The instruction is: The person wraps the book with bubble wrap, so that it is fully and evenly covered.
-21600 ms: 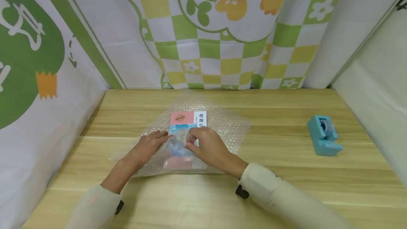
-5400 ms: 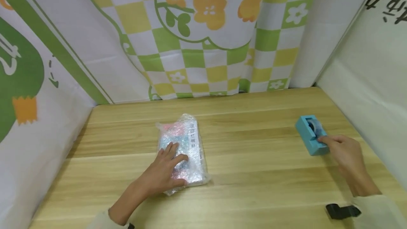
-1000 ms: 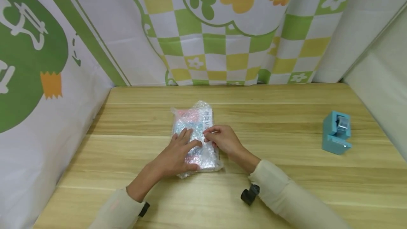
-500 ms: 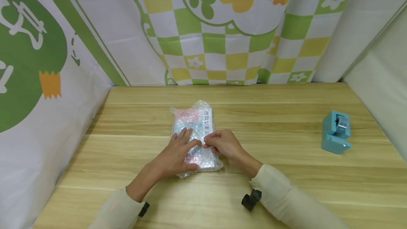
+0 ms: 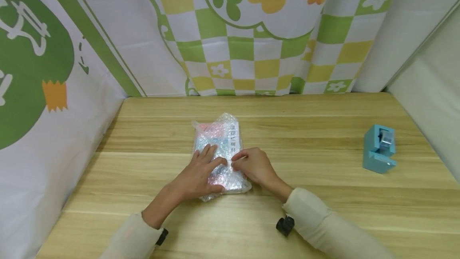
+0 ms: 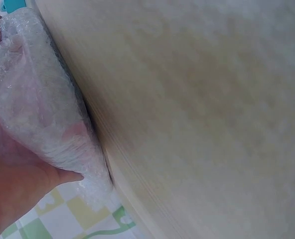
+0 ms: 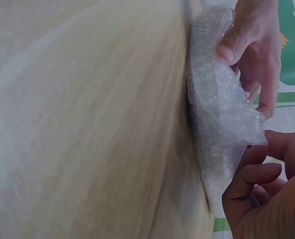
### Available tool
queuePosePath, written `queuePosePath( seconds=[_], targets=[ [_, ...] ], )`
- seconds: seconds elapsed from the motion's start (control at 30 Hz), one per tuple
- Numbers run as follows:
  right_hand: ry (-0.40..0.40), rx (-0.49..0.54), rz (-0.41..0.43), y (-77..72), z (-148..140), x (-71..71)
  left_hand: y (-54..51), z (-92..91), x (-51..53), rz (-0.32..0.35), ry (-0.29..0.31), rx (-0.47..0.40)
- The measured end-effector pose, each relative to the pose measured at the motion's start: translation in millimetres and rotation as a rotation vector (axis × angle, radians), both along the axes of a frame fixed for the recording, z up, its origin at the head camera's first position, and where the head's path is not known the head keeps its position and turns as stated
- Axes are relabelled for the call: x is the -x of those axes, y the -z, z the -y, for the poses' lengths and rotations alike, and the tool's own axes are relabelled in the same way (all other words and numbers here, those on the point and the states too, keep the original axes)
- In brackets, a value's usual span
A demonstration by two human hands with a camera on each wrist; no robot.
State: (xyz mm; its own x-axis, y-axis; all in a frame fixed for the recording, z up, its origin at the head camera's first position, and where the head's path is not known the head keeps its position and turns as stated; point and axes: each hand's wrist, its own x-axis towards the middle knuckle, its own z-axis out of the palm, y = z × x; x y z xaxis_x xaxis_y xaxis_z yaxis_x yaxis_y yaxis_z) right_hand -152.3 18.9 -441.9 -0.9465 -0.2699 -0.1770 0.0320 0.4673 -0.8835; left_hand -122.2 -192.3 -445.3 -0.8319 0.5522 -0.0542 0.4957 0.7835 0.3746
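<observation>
A book in bubble wrap [image 5: 218, 131] lies flat near the middle of the table, its pink, blue and white cover showing through. My left hand [image 5: 201, 173] rests spread on its left and middle part, holding it down. At the right side of the parcel my right hand [image 5: 253, 166] has thumb and forefinger together at the wrap. A raised flap of the bubble wrap [image 7: 239, 122] reaches these fingertips in the right wrist view. Whether a piece of tape is between them cannot be made out. In the left wrist view, the left thumb [image 6: 63, 177] lies along the parcel's edge.
A blue tape dispenser [image 5: 373, 157] with a clear roll stands at the right of the wooden table [image 5: 305, 211]. Behind the table hangs a checked, flowered cloth [image 5: 248, 59]. White sheets close off both sides.
Bubble wrap, spread out under the book at first, now encloses it. My right hand has come from the tape dispenser to the parcel; lately its fingertips shift slightly nearer me. The left hand keeps still.
</observation>
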Motion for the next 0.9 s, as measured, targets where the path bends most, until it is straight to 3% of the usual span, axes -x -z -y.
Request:
queuePosePath(
  seconds=[0.37,0.6,0.9],
  targets=[
    [-0.064,-0.153,-0.217,1.1,2.6,-2.8,-0.1,-0.8,-0.2,-0.008,0.001,0.012],
    [-0.132,-0.319,-0.354,2.9,1.9,-4.4,1.0,-2.8,0.1,-0.005,0.006,0.005],
    [-0.232,-0.338,-0.337,0.8,-2.2,-0.8,1.6,-2.3,-0.7,-0.005,0.003,0.004]
  ],
)
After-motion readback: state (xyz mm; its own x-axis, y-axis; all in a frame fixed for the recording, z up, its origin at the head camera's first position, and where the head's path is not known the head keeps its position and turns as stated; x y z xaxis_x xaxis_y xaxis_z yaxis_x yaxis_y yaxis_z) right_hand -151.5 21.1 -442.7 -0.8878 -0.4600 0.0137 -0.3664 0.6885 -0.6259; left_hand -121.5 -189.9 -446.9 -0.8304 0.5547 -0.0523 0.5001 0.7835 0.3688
